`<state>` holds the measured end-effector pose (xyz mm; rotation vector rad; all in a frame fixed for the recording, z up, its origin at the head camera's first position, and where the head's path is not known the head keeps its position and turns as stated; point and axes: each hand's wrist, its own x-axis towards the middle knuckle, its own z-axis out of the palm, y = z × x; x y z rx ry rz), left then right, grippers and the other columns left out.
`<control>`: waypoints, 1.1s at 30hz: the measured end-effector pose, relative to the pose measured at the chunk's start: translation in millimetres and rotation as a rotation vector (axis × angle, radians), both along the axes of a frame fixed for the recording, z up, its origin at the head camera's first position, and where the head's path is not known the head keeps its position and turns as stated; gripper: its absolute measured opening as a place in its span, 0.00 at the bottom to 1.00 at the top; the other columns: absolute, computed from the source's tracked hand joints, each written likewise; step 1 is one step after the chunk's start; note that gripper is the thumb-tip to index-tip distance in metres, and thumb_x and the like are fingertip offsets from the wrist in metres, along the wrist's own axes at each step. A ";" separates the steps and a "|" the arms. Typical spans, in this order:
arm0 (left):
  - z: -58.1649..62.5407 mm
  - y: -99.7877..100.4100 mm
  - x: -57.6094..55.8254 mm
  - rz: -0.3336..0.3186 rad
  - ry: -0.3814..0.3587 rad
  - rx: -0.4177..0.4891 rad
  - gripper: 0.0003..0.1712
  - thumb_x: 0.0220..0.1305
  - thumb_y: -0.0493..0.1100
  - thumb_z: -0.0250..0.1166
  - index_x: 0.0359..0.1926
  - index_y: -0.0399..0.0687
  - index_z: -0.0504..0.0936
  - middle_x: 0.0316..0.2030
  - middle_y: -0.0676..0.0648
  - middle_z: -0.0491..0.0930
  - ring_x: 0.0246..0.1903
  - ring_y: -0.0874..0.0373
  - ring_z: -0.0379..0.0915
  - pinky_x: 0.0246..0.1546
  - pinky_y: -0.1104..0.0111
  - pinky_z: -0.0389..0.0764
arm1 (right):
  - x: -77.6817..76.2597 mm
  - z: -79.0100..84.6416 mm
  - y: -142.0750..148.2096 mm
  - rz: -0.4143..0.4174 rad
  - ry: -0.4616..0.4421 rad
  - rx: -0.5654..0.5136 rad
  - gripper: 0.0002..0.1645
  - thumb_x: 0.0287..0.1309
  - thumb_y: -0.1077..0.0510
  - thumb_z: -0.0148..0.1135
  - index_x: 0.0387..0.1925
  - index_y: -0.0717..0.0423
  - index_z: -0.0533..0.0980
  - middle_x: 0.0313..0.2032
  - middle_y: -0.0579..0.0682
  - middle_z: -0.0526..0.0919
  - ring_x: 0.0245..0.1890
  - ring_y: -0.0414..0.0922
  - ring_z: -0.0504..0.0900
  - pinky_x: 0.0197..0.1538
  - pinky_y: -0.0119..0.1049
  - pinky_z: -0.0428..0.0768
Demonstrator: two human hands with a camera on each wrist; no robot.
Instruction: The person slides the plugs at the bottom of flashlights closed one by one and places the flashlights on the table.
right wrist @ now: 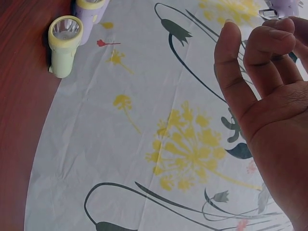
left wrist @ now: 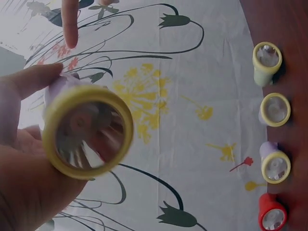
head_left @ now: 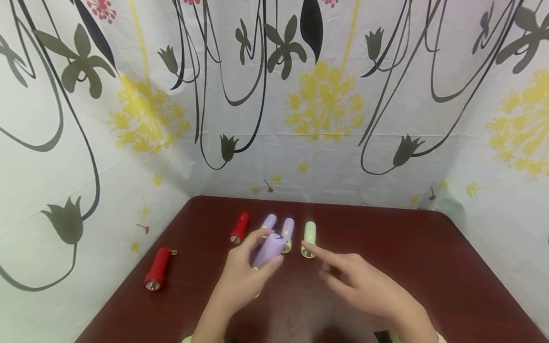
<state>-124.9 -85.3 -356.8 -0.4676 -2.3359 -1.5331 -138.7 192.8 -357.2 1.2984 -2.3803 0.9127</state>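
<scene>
My left hand (head_left: pixel 240 274) grips a purple flashlight (head_left: pixel 269 251) above the table, fingers on one side and thumb on the other. In the left wrist view its yellow-rimmed lens (left wrist: pixel 88 132) faces the camera. The right wrist view catches metal plug prongs (right wrist: pixel 268 13) at its tail end. To the right, my right hand (head_left: pixel 364 286) hovers with the index finger extended and the other fingers loosely bent, holding nothing. Behind the hands stand a pale green flashlight (head_left: pixel 310 233) and two purple flashlights, one (head_left: pixel 288 228) nearer the green one, the other (head_left: pixel 269 221) partly hidden by my left hand.
A red flashlight (head_left: pixel 241 225) lies left of the purple pair. Another red flashlight (head_left: pixel 159 264), its prongs sticking out, lies near the left edge of the dark red table (head_left: pixel 386 247). A flower-printed sheet (head_left: pixel 326 166) surrounds the back and sides.
</scene>
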 end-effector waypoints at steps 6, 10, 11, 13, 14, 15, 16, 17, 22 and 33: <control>0.6 0.7 1.2 -0.082 -0.012 0.008 0.27 0.66 0.39 0.75 0.64 0.58 0.80 0.55 0.49 0.87 0.47 0.56 0.85 0.50 0.68 0.86 | 0.3 1.5 0.8 0.008 0.018 -0.003 0.45 0.64 0.73 0.63 0.78 0.41 0.68 0.30 0.31 0.78 0.29 0.25 0.72 0.37 0.23 0.76; 0.4 1.4 2.0 -0.125 0.030 0.012 0.27 0.66 0.39 0.74 0.65 0.53 0.79 0.54 0.49 0.87 0.48 0.56 0.84 0.49 0.67 0.87 | 3.6 3.8 0.0 0.026 0.028 -0.014 0.45 0.63 0.74 0.63 0.78 0.42 0.69 0.30 0.31 0.77 0.29 0.24 0.71 0.37 0.20 0.74; 0.3 1.7 2.5 -0.133 0.041 0.011 0.28 0.66 0.39 0.74 0.65 0.52 0.79 0.55 0.49 0.87 0.48 0.56 0.84 0.49 0.67 0.87 | 5.1 4.5 -0.3 0.028 0.027 -0.015 0.45 0.63 0.74 0.62 0.78 0.42 0.70 0.30 0.31 0.77 0.30 0.24 0.71 0.38 0.19 0.74; 0.1 2.2 3.5 -0.149 0.062 0.019 0.27 0.66 0.39 0.74 0.65 0.51 0.80 0.54 0.49 0.87 0.47 0.57 0.83 0.49 0.67 0.88 | 8.4 6.4 -1.4 0.029 0.015 -0.017 0.45 0.64 0.74 0.62 0.77 0.40 0.70 0.31 0.30 0.77 0.31 0.24 0.72 0.39 0.19 0.75; -0.1 2.5 4.1 -0.156 0.075 0.021 0.27 0.66 0.39 0.74 0.65 0.50 0.80 0.53 0.49 0.88 0.47 0.58 0.84 0.49 0.67 0.88 | 9.9 7.2 -1.9 0.034 0.011 -0.018 0.45 0.64 0.74 0.62 0.77 0.40 0.70 0.31 0.30 0.76 0.31 0.24 0.72 0.39 0.19 0.75; -0.1 2.9 4.7 -0.163 0.086 0.025 0.27 0.66 0.39 0.74 0.65 0.51 0.80 0.53 0.48 0.88 0.47 0.58 0.84 0.49 0.66 0.88 | 11.2 8.2 -2.6 0.040 0.008 -0.020 0.44 0.64 0.74 0.62 0.77 0.40 0.70 0.31 0.29 0.75 0.31 0.25 0.72 0.39 0.18 0.75; -0.1 3.3 5.4 -0.169 0.094 0.031 0.26 0.67 0.40 0.74 0.64 0.51 0.80 0.53 0.48 0.88 0.47 0.59 0.84 0.48 0.66 0.88 | 12.2 9.1 -3.3 0.047 0.007 -0.022 0.44 0.65 0.74 0.62 0.77 0.41 0.70 0.31 0.30 0.75 0.32 0.25 0.72 0.39 0.18 0.75; 0.0 3.8 6.0 -0.175 0.101 0.037 0.25 0.67 0.40 0.74 0.64 0.51 0.80 0.52 0.48 0.88 0.47 0.59 0.84 0.48 0.66 0.88 | 13.2 9.9 -4.1 0.055 -0.001 -0.025 0.43 0.65 0.73 0.62 0.77 0.41 0.71 0.32 0.31 0.75 0.31 0.25 0.71 0.39 0.18 0.75; -0.3 5.5 8.2 -0.187 0.130 0.045 0.23 0.67 0.41 0.74 0.62 0.53 0.82 0.50 0.48 0.89 0.45 0.60 0.84 0.46 0.66 0.89 | 15.2 12.3 -7.5 0.092 -0.035 -0.021 0.39 0.68 0.72 0.62 0.76 0.42 0.72 0.36 0.34 0.79 0.31 0.26 0.70 0.40 0.21 0.77; -4.5 5.6 6.9 -0.199 0.191 0.028 0.22 0.67 0.40 0.74 0.61 0.54 0.82 0.48 0.47 0.90 0.42 0.62 0.83 0.41 0.66 0.89 | 14.6 10.9 -8.2 0.113 0.014 -0.034 0.41 0.65 0.74 0.63 0.75 0.45 0.73 0.39 0.33 0.81 0.34 0.26 0.72 0.42 0.19 0.76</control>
